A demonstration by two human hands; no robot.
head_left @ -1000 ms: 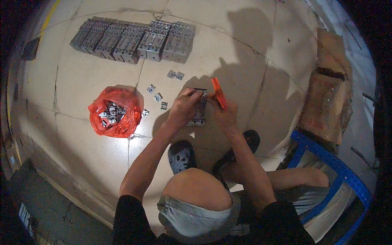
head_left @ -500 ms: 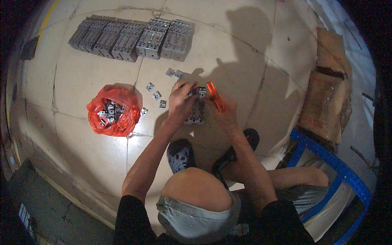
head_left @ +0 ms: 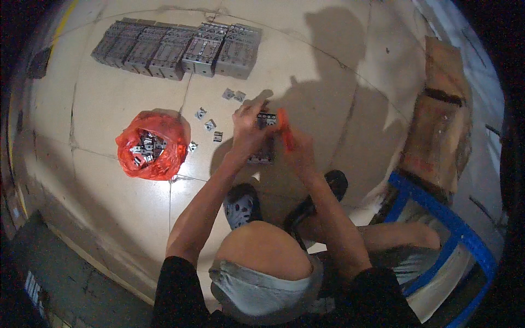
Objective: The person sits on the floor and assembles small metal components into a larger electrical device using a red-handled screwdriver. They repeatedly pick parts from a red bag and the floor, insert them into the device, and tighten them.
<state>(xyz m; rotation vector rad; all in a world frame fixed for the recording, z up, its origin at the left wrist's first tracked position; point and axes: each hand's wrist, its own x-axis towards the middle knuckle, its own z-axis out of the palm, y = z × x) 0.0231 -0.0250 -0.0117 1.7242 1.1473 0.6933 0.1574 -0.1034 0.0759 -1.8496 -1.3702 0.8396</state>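
A grey rectangular metal block (head_left: 266,155) stands on the floor between my feet, its far edge showing a row of small holes. My left hand (head_left: 250,131) is closed around its left side, the thumb reaching across its top. In my right hand (head_left: 301,156), the fingers are wrapped round a bright red-orange bar-shaped tool (head_left: 285,131). That tool tilts against the block's far right corner; whether it touches is hidden. Several small grey metal pieces (head_left: 210,126) lie loose to the left. A red plastic bag (head_left: 178,139), open at the top, holds more such pieces (head_left: 147,147).
Farther off, a row of similar grey blocks (head_left: 164,52) stands packed together. Flattened brown cardboard (head_left: 429,139) lies at the right, beside a blue metal frame (head_left: 432,205). My shoes (head_left: 242,206) are close to the near side of the block.
My left hand has shifted slightly right, its thumb now over the block. The red-orange tool has turned more upright and moved a little toward the block.
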